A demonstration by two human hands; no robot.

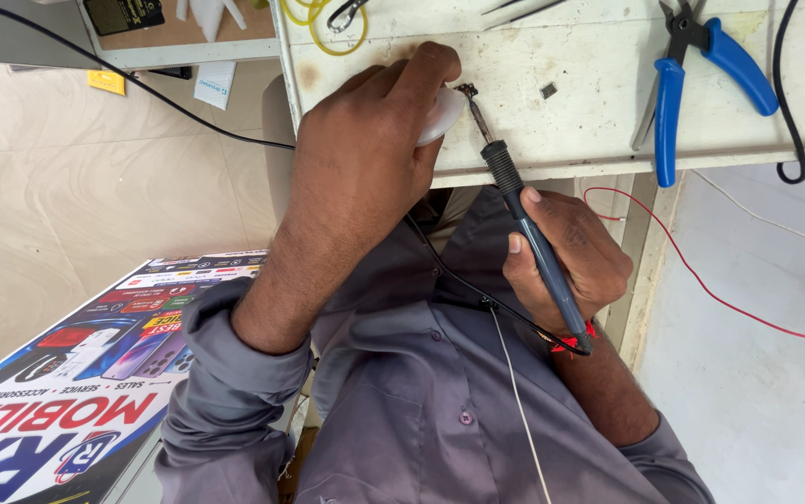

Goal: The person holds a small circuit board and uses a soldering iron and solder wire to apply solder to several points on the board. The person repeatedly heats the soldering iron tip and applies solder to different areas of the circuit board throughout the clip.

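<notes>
A single head-worn camera looked steeply down, close over the person's own chest. It faced the counter [608, 103] edge.

iron [526, 215]: matt plastic, metal tip | bench [589, 112]: rough painted | pliers [692, 75]: glossy grips

Grey-lilac button-front shirt with small matching buttons at lower centre of the frame, long sleeves pushed up and bunched above both wrists, bare left hand [365, 140], bare right hand [570, 261], short trimmed nails

left hand [365, 159] hides most of the white piece [442, 114] — kind unclear.
</notes>
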